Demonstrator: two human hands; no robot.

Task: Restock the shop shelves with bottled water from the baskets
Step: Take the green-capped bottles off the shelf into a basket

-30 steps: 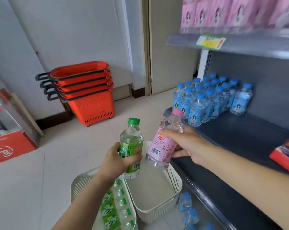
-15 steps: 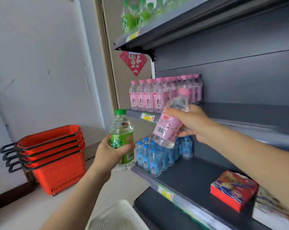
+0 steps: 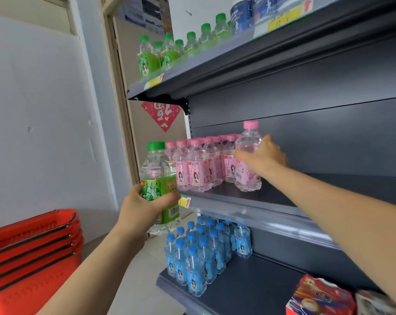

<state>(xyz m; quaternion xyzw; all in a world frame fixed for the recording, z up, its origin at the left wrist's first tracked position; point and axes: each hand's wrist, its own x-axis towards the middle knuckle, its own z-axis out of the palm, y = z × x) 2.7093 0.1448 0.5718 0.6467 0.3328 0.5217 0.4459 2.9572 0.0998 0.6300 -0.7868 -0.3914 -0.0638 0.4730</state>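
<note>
Right hand point(image 3: 264, 156) grasped the pink bottle point(image 3: 247, 142), upright, base on the middle shelf point(image 3: 249, 208), just right of the pink row point(image 3: 197, 169). Left hand point(image 3: 142, 208) clasped the green bottle point(image 3: 157, 169), upright, near, below the green row point(image 3: 167, 53) overhead.

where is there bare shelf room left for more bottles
Middle shelf: bare from the pink bottle in the right hand rightward; its left end is packed with the row of pink bottles. Bottom shelf: bare between the blue bottles and the red packet. Top shelf: left end crowded with green bottles and cans.
</note>
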